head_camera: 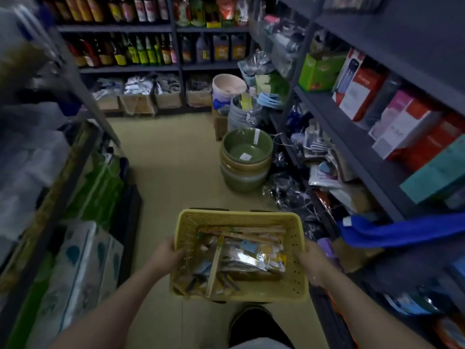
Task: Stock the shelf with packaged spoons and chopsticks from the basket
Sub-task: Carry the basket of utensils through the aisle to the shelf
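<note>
Carried low over the aisle floor, basket held between both hands — left hand curled round the left wall, fingers hooked over the rim; right hand pressed to the right wall, wrapping its edge, though the fingertips sit out of sight behind the plastic. Inside, packaged chopsticks lying with the long axis across the basket, left to right, along the far side; another long pack running front to back near the left hand. Clear spoon packets heaped at the middle and right, nearer the right hand. Shelf to be stocked presumably on the right — well above and beyond the basket, crowded with boxes and bagged goods. Stack of bowls standing on the floor just ahead, between basket and shelf foot. No pack lifted yet; probably one hand must let go first, or the basket go down, before anything can be picked out.
</note>
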The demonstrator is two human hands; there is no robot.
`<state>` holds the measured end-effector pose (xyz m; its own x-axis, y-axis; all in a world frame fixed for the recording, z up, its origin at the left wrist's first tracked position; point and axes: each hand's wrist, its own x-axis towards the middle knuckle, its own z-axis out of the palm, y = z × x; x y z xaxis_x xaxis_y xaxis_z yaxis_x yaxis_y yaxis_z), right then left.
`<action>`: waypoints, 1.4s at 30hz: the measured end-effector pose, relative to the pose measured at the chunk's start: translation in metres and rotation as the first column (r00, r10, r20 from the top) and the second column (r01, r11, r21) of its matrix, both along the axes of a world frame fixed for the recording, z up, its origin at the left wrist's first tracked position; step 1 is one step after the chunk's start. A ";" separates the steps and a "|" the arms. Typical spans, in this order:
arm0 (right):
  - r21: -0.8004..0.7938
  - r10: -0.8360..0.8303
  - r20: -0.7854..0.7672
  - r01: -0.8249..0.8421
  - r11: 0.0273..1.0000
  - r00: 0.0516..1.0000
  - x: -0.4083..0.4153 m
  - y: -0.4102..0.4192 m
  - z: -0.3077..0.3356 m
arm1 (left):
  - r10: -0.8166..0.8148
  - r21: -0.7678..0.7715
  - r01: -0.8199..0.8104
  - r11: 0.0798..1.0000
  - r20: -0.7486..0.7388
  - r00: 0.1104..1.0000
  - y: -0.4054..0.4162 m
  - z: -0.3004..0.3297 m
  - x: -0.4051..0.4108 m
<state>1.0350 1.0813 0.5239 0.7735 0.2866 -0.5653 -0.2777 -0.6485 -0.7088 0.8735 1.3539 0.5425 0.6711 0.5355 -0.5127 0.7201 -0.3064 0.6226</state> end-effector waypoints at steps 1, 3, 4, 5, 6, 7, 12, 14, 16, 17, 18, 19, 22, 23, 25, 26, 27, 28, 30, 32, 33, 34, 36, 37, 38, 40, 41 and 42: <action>0.011 -0.021 -0.004 0.021 1.000 1.000 0.019 0.016 -0.001 | -0.032 0.006 0.032 0.999 -0.010 0.999 0.017 -0.004 0.025; 0.009 -0.015 0.013 0.014 1.000 1.000 0.064 0.047 -0.006 | -0.066 0.016 0.066 0.998 -0.013 0.998 0.051 -0.014 0.076; 0.008 -0.009 0.013 0.009 1.000 1.000 0.089 0.063 -0.011 | -0.059 0.010 0.059 0.998 -0.011 0.998 0.067 -0.020 0.102; 0.000 0.002 0.022 -0.002 1.000 1.000 0.115 0.080 -0.015 | -0.048 -0.002 0.048 0.999 -0.009 0.999 0.083 -0.024 0.127; -0.015 0.019 0.033 -0.019 1.000 0.999 0.143 0.096 -0.021 | -0.033 -0.015 0.033 0.999 -0.011 0.999 0.100 -0.029 0.153; -0.024 0.018 0.024 -0.017 1.000 1.000 0.172 0.113 -0.023 | -0.016 -0.033 0.015 0.999 -0.017 1.000 0.116 -0.032 0.178; -0.056 0.010 0.022 -0.009 0.998 1.000 0.309 0.191 -0.013 | -0.031 0.007 0.032 0.999 -0.057 0.998 0.197 -0.031 0.311; -0.081 -0.010 0.032 0.013 0.997 0.999 0.356 0.218 -0.010 | -0.061 0.045 0.064 0.997 -0.071 0.996 0.225 -0.028 0.363; -0.098 -0.053 0.051 0.057 0.993 0.997 0.399 0.240 -0.015 | -0.113 0.083 0.119 0.989 -0.072 0.991 0.250 -0.026 0.413; -0.119 -0.076 0.074 0.085 0.989 0.994 0.420 0.249 -0.022 | -0.145 0.095 0.152 0.984 -0.073 0.987 0.263 -0.028 0.438; -0.147 -0.095 0.094 0.108 0.983 0.991 0.440 0.256 -0.031 | -0.175 0.100 0.182 0.978 -0.076 0.982 0.275 -0.031 0.463; -0.174 -0.120 0.099 0.136 0.975 0.988 0.459 0.263 -0.044 | -0.202 0.100 0.209 0.973 -0.077 0.976 0.287 -0.036 0.488; -0.218 -0.199 0.122 0.221 0.951 0.973 0.502 0.288 -0.065 | -0.305 0.062 0.310 0.949 -0.073 0.949 0.325 -0.052 0.566; -0.234 -0.229 0.133 0.255 0.938 0.964 0.514 0.297 -0.069 | -0.356 0.039 0.359 0.932 -0.067 0.932 0.338 -0.060 0.593; -0.284 -0.308 0.114 0.328 0.901 0.945 0.539 0.311 -0.093 | -0.497 0.016 0.500 0.866 -0.080 0.864 0.359 -0.068 0.648; -0.300 -0.345 0.102 0.360 0.884 0.933 0.550 0.318 -0.104 | -0.562 0.023 0.567 0.823 -0.112 0.820 0.368 -0.071 0.677; -0.326 -0.382 0.084 0.387 0.862 0.921 0.557 0.327 -0.115 | -0.614 0.028 0.623 0.781 -0.144 0.776 0.377 -0.074 0.704; -0.352 -0.424 0.067 0.419 0.837 0.903 0.562 0.337 -0.124 | -0.661 0.025 0.675 0.737 -0.180 0.729 0.385 -0.078 0.731; -0.402 -0.506 0.034 0.475 0.783 0.862 0.570 0.361 -0.134 | -0.741 0.018 0.766 0.642 -0.240 0.627 0.399 -0.090 0.782; -0.427 -0.607 0.005 0.551 0.717 0.794 0.580 0.379 -0.153 | -0.794 0.009 0.830 0.558 -0.285 0.537 0.407 -0.105 0.828; -0.428 -0.656 -0.009 0.590 0.685 0.755 0.585 0.385 -0.163 | -0.808 -0.011 0.844 0.536 -0.297 0.509 0.410 -0.116 0.846; -0.433 -0.702 -0.024 0.625 0.649 0.712 0.589 0.391 -0.176 | -0.821 -0.029 0.856 0.515 -0.301 0.484 0.411 -0.128 0.862; -0.448 -0.760 -0.028 0.671 0.591 0.650 0.595 0.401 -0.191 | -0.843 -0.046 0.879 0.474 -0.312 0.438 0.412 -0.149 0.887; -0.455 -0.768 -0.023 0.678 0.578 0.640 0.598 0.404 -0.198 | -0.854 -0.047 0.893 0.448 -0.317 0.412 0.412 -0.163 0.900; -0.473 -0.766 -0.018 0.669 0.573 0.643 0.601 0.406 -0.205 | -0.867 -0.053 0.906 0.420 -0.321 0.383 0.409 -0.176 0.911; -0.499 -0.768 -0.036 0.655 0.568 0.639 0.607 0.406 -0.220 | -0.895 -0.064 0.934 0.351 -0.315 0.315 0.404 -0.207 0.931; -0.500 -0.779 -0.039 0.663 0.557 0.625 0.608 0.403 -0.231 | -0.904 -0.063 0.942 0.328 -0.309 0.295 0.401 -0.224 0.938; -0.497 -0.795 -0.044 0.677 0.543 0.605 0.608 0.401 -0.241 | -0.912 -0.049 0.948 0.314 -0.292 0.287 0.399 -0.238 0.944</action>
<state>1.6432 1.4825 0.2833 0.4253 -0.6128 -0.6660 -0.9040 -0.3236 -0.2795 1.8170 1.7525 0.3044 0.6300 -0.3093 -0.7123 0.0011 -0.9169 0.3992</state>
